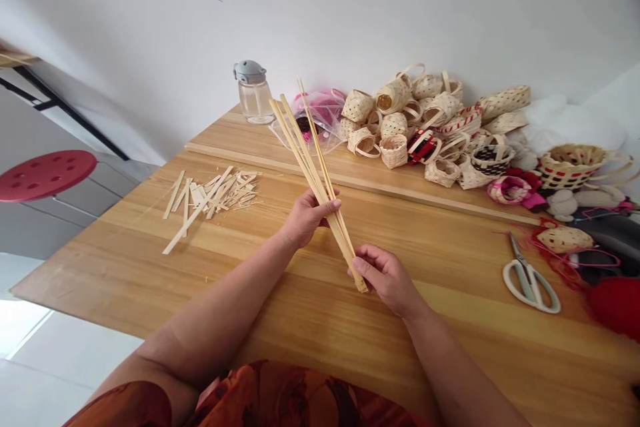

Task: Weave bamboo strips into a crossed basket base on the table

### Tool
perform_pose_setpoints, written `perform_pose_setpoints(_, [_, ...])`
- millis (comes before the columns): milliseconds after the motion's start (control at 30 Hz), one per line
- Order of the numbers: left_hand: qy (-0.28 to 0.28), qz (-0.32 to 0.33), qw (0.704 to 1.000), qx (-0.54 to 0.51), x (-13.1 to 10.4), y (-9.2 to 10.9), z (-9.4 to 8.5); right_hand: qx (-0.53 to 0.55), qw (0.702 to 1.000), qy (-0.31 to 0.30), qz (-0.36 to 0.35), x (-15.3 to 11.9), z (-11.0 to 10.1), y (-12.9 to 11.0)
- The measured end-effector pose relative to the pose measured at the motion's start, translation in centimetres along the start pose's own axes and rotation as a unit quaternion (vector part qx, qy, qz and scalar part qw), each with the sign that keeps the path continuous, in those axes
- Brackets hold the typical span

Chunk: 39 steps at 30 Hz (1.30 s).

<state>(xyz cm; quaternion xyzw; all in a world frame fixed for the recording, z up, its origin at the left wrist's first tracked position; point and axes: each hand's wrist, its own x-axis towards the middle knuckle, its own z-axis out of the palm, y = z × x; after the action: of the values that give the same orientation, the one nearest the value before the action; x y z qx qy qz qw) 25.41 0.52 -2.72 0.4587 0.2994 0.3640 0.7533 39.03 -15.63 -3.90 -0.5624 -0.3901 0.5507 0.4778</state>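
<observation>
A bundle of long, thin bamboo strips [306,153] slants across the middle of the view, held above the wooden table. My left hand [313,215] is closed around the strips near their middle, thumb on top. Lower down, my right hand [383,277] pinches the same bundle close to its near end, where the strip ends sit nearly even. The far ends fan apart, with a couple of narrower strips standing off to the right. Some of my left fingers are hidden behind the bundle.
Short strip offcuts [220,197] lie in a pile at the left. Scissors [531,280] rest on the right of the table [240,307]. Small woven baskets [393,150] are heaped along the wall, near a water bottle [255,97] and a plastic bag [320,123]. A red stool [47,173] stands left.
</observation>
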Motion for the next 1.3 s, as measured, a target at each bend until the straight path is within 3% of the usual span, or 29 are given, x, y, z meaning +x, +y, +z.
perform_pose_setpoints(233, [0.026,0.032,0.999,0.031,0.0,-0.5,0.3,-0.085,0.995,0.024,-0.041,-0.3,0.4,0.4])
perform_pose_setpoints(367, [0.029,0.05,0.996,0.061,-0.2,-0.5,0.5,-0.193,0.977,0.067,-0.052,-0.4,0.6,0.9])
perform_pose_setpoints(667, [0.026,0.055,0.996,0.063,-0.4,-0.3,0.8,-0.26,0.946,0.141,-0.133,-0.6,1.0,0.7])
perform_pose_setpoints(900, [0.011,0.054,0.998,0.039,-0.6,-0.1,1.0,-0.295,0.937,0.13,-0.133,-0.7,0.9,0.4])
perform_pose_setpoints(1033, [0.011,0.029,0.999,0.023,-0.7,0.0,1.0,-0.246,0.953,0.111,-0.141,-0.7,0.9,0.4])
perform_pose_setpoints(1300, [-0.057,-0.028,0.998,-0.01,-1.4,-0.1,1.6,-0.041,0.993,0.103,-0.039,0.1,-0.1,0.7])
